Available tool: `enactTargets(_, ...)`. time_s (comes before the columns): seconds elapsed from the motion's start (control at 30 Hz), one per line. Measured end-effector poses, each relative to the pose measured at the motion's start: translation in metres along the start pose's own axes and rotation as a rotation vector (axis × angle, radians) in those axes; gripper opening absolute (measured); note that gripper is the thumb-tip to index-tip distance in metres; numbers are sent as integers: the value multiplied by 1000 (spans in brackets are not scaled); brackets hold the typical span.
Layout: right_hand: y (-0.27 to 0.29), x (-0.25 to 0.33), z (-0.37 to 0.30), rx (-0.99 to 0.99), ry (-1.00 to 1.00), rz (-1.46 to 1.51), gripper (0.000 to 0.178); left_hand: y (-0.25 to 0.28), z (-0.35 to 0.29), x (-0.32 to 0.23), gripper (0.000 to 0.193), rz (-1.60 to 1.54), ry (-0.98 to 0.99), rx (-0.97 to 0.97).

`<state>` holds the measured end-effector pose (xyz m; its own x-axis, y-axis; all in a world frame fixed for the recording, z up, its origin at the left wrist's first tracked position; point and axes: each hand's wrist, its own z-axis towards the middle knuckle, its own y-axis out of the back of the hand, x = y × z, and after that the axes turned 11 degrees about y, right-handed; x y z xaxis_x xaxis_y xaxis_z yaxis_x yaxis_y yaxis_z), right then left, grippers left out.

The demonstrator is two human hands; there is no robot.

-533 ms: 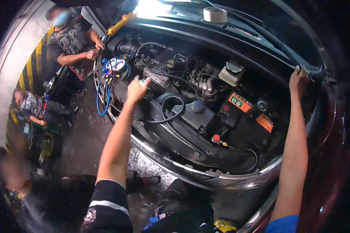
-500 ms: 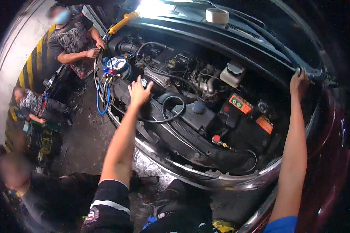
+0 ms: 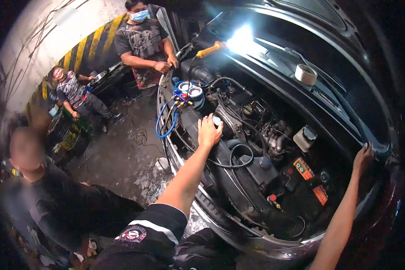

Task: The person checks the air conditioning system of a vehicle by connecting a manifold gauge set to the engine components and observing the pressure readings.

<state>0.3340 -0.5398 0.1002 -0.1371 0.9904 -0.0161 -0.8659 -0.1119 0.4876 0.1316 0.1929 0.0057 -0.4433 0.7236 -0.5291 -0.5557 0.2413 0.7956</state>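
Note:
My left hand (image 3: 210, 130) reaches over the front of the car's engine bay, its fingers stretched out. A small pale round cap (image 3: 217, 120) shows between its thumb and forefinger; whether they press on it I cannot tell. Just beyond sits a gauge manifold (image 3: 189, 92) with two dials and a blue hose (image 3: 167, 134). A black hose (image 3: 241, 156) loops beside the left wrist. At the far right my right hand (image 3: 363, 155) has its fingers bent over the fender edge near the windshield's corner.
A glowing work lamp with a yellow handle (image 3: 211, 49) lies at the bay's back edge. A tape roll (image 3: 305, 74) rests below the windshield. The battery (image 3: 308, 186) and a white reservoir (image 3: 305, 138) sit at right. Co-workers (image 3: 144, 49) are at the left, one leaning at the car's front.
The view has turned left, so the car sits farther right and lower. My left hand stays by the pale cap with its fingers closer together. My right hand stays on the fender edge.

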Motion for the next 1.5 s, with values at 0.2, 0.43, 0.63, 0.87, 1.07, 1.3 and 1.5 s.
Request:
enactTargets(0.2,-47,-54,-13,59,186,-269,44,2,-3,1,73,42,-35,-60)
enactTargets(0.43,-59,-79,-13,50,283,-155,44,7,-2,-4,81,-5,43,42)
enactTargets(0.63,-12,-58,-14,13,593,-291,42,5,-3,-5,78,88,24,21)
enactTargets(0.87,32,11,-2,49,34,69,41,-3,-1,-3,77,49,-2,-88)
enactTargets(1.07,56,41,0,46,-1,65,41,-10,3,2,74,144,28,-54)
enactTargets(1.3,54,42,0,25,-3,141,43,-11,1,5,76,194,50,-69)
enactTargets(1.5,47,35,-2,93,-61,71,45,-10,1,7,74,189,28,-40)
